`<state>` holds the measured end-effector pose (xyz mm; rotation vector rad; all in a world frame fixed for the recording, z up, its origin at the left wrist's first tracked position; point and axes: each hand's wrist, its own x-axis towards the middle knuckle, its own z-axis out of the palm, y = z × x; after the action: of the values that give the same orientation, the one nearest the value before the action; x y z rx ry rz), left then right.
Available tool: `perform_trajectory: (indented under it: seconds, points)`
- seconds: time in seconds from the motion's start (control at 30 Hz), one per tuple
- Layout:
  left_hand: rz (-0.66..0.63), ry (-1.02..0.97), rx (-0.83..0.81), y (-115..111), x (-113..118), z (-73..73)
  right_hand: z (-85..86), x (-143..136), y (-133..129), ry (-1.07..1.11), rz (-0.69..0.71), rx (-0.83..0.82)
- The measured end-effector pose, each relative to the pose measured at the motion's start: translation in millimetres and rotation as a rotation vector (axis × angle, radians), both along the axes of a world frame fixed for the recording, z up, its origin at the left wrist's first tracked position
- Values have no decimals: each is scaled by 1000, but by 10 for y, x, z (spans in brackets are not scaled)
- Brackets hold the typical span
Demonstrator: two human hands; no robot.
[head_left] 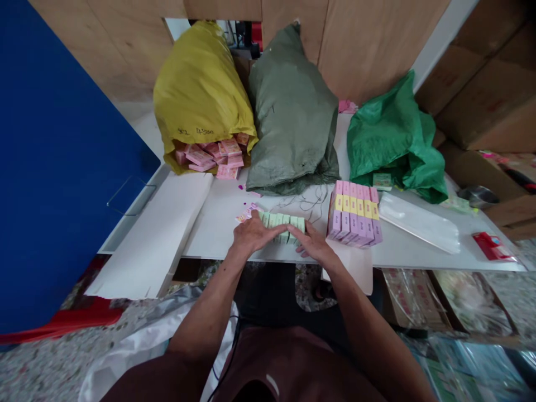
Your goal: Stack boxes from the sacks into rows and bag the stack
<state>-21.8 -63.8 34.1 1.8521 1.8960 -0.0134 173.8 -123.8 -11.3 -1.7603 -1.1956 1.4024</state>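
Note:
A row of small green boxes [281,219] stands near the front edge of the white table. My left hand [253,231] wraps the row's left end, and my right hand [310,240] closes round its right end. Both thumbs reach across the near side and almost meet in the middle, so part of the row is hidden. Just right of my right hand is a stacked block of pink, yellow and purple boxes [354,215]. A colourful printed piece [248,212] lies by my left fingers.
Behind stand a yellow sack [201,84] spilling pink boxes [220,156], a grey-green sack [293,111] and a green sack [389,131]. Clear plastic sleeves [419,220] and a red packet [492,247] lie right. A white board [154,234] overhangs the left front edge.

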Motion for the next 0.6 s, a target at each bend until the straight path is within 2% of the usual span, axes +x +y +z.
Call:
perform_trajectory:
  seconds: [0.17, 0.47, 0.6]
  points:
    - [17, -35, 11, -44, -25, -40, -71, 12, 7, 16, 0, 8]
    - [169, -79, 107, -253, 2, -147, -116, -1, -34, 34, -38, -3]
    - [165, -99, 104, -264, -10, -153, -123, -22, -34, 15, -37, 5]
